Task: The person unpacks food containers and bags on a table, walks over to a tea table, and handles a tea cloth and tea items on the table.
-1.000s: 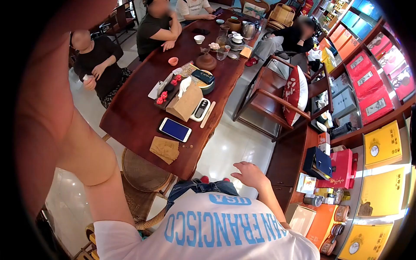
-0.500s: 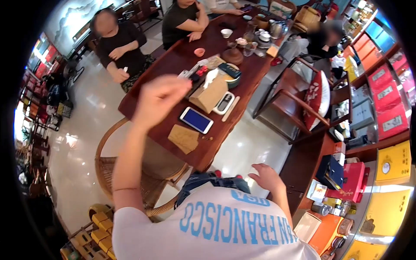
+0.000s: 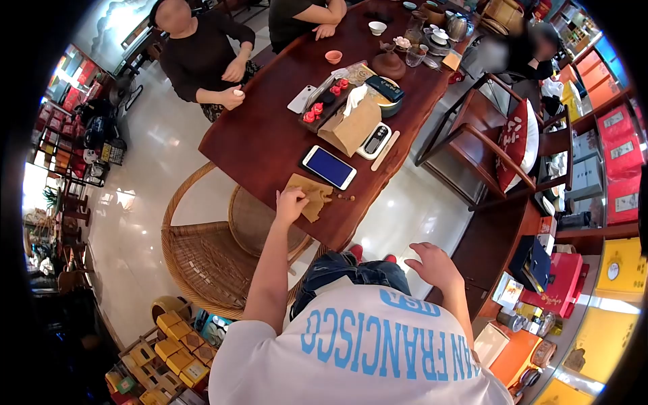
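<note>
My left hand (image 3: 291,205) is at the near corner of the wooden table, its fingers bent together on the left edge of a creased piece of brown paper (image 3: 314,208). Just beyond the paper lies a white phone (image 3: 329,167) with a blue screen. My right hand (image 3: 435,264) hangs in the air right of my lap, fingers apart and holding nothing. Past the phone stand a brown paper tissue box (image 3: 352,128) and a small white digital scale (image 3: 374,140). A flat wooden stick (image 3: 385,150) lies beside the scale.
The dark red table (image 3: 256,135) runs away from me, with teaware and a clay pot (image 3: 389,65) farther along. A wicker chair (image 3: 202,256) stands at left, a wooden armchair (image 3: 486,148) at right. Two people are beyond the table's left side. Shelves of boxes (image 3: 617,182) line the right.
My left hand has come down from above the table onto the brown paper. The view has shifted, and my right hand stays open beside my lap.
</note>
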A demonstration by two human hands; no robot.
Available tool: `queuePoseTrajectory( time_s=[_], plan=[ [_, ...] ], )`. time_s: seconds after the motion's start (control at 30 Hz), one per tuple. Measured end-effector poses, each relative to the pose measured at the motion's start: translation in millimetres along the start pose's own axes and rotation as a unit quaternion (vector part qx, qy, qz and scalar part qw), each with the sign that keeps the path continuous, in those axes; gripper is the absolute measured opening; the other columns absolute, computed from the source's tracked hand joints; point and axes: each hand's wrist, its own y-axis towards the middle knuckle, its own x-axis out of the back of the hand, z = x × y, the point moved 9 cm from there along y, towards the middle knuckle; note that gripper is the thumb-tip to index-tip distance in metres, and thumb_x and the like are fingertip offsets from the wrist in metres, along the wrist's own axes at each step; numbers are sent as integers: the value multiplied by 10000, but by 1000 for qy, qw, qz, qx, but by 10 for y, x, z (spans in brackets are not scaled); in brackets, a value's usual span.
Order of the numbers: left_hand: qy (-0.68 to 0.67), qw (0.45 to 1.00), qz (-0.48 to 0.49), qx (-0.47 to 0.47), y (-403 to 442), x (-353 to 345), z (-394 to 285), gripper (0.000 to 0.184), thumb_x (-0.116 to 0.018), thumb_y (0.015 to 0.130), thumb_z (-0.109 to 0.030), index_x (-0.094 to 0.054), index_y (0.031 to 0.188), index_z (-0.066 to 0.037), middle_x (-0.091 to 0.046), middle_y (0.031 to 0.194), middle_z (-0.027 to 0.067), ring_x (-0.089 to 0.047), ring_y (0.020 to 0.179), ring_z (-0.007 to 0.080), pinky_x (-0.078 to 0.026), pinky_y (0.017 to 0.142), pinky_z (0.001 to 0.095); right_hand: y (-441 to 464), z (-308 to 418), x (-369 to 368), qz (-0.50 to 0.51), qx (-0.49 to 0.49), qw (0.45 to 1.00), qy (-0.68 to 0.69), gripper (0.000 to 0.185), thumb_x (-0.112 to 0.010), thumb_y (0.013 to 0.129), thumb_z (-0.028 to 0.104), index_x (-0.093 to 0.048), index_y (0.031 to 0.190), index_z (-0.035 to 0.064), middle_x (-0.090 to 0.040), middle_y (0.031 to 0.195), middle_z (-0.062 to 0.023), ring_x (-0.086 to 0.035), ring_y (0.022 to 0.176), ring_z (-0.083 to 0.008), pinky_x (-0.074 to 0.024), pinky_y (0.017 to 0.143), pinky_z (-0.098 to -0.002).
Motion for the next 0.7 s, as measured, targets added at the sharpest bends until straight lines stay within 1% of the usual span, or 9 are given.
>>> queuePoseTrajectory(
  time_s=[0.1,0.13,0.23,0.33,0.4,0.5,0.53,0.6,0.7],
  plan=[
    [-178,977,101,59,129,54,113,102,-671,804,-150,-643,844,-61,-649,887,42,-590,997,193,-362,986,500,101,2,1,34,1,999,6,368,-602,849,287,-607,1091,10,-635,1001,-198,-601,937,-360,-479,824,-423],
    [-287,939,150,117,86,233,-136,141,-588,882,-180,-606,931,-48,-632,938,50,-587,990,164,-397,975,396,154,10,3,41,16,999,28,378,-609,848,287,-604,1103,9,-635,1008,-202,-600,948,-358,-479,830,-416],
    [-628,751,154,136,37,612,-892,240,-498,921,-180,-549,1090,-17,-606,1074,85,-579,1033,192,-417,956,328,316,44,123,27,47,992,112,417,-627,849,292,-585,1153,8,-628,1046,-208,-596,984,-349,-475,853,-397],
    [-738,645,162,118,-7,834,-1549,332,-442,930,-161,-465,1222,-4,-564,1187,99,-557,1091,190,-420,960,345,500,305,480,-80,76,967,228,458,-634,864,291,-550,1214,6,-612,1116,-189,-591,1020,-312,-467,879,-370],
    [-762,620,164,96,-5,843,-1853,356,-441,928,-161,-452,1246,-1,-557,1210,104,-543,1122,191,-420,963,350,546,441,721,-163,104,931,311,466,-630,881,276,-528,1240,-4,-601,1158,-163,-587,1038,-262,-464,885,-345],
    [-765,618,178,43,-17,890,-2272,414,-444,930,-182,-399,1294,10,-528,1250,109,-518,1155,195,-404,985,348,635,666,877,-101,131,846,507,482,-629,892,257,-501,1261,-26,-575,1172,-119,-561,1042,-187,-466,868,-314],
    [-751,634,183,26,-23,883,-2336,451,-441,932,-190,-371,1325,19,-512,1279,119,-506,1178,208,-396,1000,353,653,668,914,-121,126,818,548,394,-625,902,223,-545,1180,-44,-608,1050,-75,-571,950,-117,-475,798,-262],
    [-740,643,195,-2,-64,945,-2530,406,-479,941,-212,-390,1281,-10,-508,1240,86,-499,1138,151,-393,977,314,672,653,993,-122,96,803,575,320,-619,907,198,-570,1119,-36,-618,954,-42,-570,861,-94,-474,745,-243],
    [-731,644,220,-50,-155,1015,-2715,459,-514,945,-256,-374,1305,-8,-504,1249,84,-486,1161,155,-387,987,320,603,709,1130,-171,94,775,602,216,-620,905,152,-600,1034,-19,-614,828,7,-553,753,-63,-463,677,-214]
  ],
)
